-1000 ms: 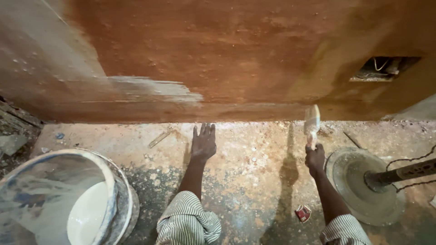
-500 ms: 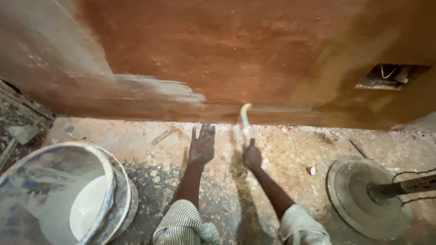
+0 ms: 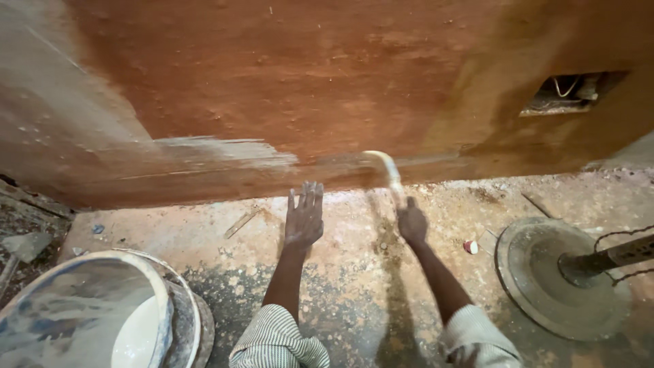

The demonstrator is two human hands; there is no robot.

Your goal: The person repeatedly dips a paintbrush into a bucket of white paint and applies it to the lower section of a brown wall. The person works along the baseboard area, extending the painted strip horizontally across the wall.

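Head view: right hand [image 3: 412,223] grip closed on brush [image 3: 387,170], long axis up-left, bristles touching wall [image 3: 306,75] base; left hand [image 3: 304,217] open, flat on floor [image 3: 204,238].

A white paint-smeared plastic bucket [image 3: 88,317] sits at seven o'clock, a round grey metal stand base [image 3: 545,300] at four o'clock, and a rectangular wall recess [image 3: 569,92] at two o'clock.

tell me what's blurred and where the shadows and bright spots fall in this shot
Head view: the brush in the right hand is smeared by motion blur at the foot of the reddish wall, while the left hand flat on the floor is sharp; arm shadows run along the floor; the wall's right part is dimmer; the paint bucket looks stretched at the frame corner.
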